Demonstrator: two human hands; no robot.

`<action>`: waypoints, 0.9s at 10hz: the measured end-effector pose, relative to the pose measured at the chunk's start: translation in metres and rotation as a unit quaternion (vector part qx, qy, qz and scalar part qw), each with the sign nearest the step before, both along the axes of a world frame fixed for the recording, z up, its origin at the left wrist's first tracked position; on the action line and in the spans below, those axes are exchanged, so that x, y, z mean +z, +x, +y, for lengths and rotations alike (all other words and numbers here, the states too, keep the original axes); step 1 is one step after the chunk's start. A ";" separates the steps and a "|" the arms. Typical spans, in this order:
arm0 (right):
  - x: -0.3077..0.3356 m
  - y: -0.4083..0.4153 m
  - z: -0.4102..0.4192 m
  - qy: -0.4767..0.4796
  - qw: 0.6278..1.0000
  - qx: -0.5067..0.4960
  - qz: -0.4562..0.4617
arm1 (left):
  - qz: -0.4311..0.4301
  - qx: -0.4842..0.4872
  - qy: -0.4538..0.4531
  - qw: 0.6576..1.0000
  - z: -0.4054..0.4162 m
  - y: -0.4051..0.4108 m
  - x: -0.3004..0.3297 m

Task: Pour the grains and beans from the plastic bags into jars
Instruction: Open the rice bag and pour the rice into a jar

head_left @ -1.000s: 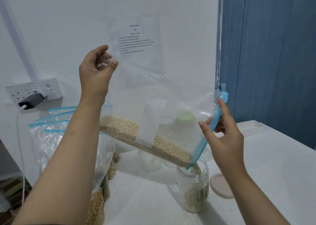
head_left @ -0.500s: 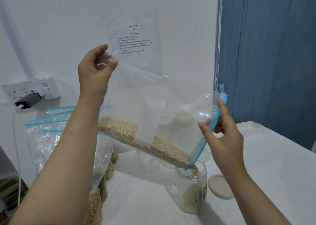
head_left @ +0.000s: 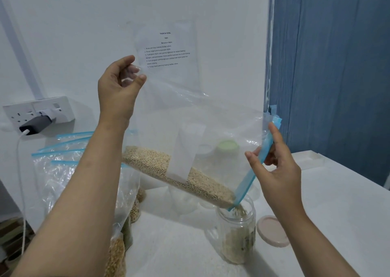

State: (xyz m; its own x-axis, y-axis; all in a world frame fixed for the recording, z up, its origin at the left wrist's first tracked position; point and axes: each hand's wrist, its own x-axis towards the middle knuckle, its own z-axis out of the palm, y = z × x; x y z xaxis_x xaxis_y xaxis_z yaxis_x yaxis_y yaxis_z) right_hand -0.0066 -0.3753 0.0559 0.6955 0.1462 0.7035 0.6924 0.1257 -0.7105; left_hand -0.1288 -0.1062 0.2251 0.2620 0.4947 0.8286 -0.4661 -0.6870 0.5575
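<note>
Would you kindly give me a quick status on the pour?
Left hand pinches bag corner high. Right hand holds blue zip edge. Grains running into jar. Lid beside jar, nothing blocking.

Clear bag with blue zip strip, beige grains.

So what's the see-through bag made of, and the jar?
The bag looks like thin, soft, glossy plastic: it crinkles, and the wall paper shows through. Its blue strip seems thicker plastic. The jar is clear and stiff, glass or hard plastic; I cannot tell which.
</note>
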 end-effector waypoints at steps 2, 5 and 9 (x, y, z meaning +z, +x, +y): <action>0.000 0.000 -0.001 0.003 1.000 0.001 0.002 | 0.001 -0.003 0.002 1.000 0.000 0.000 0.000; -0.002 0.000 -0.003 0.009 1.000 -0.001 0.010 | 0.004 -0.006 0.011 1.000 -0.004 0.001 0.001; -0.004 -0.004 -0.006 0.017 1.000 0.008 0.023 | 0.004 -0.003 0.016 1.000 -0.010 -0.001 0.002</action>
State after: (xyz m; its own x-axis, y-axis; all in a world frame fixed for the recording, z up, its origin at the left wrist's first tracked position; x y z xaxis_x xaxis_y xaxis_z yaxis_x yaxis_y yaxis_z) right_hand -0.0101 -0.3812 0.0524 0.7245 0.1346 0.6760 0.6570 0.1616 -0.7363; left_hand -0.1302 -0.1157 0.2269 0.2714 0.4665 0.8419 -0.4653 -0.7021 0.5390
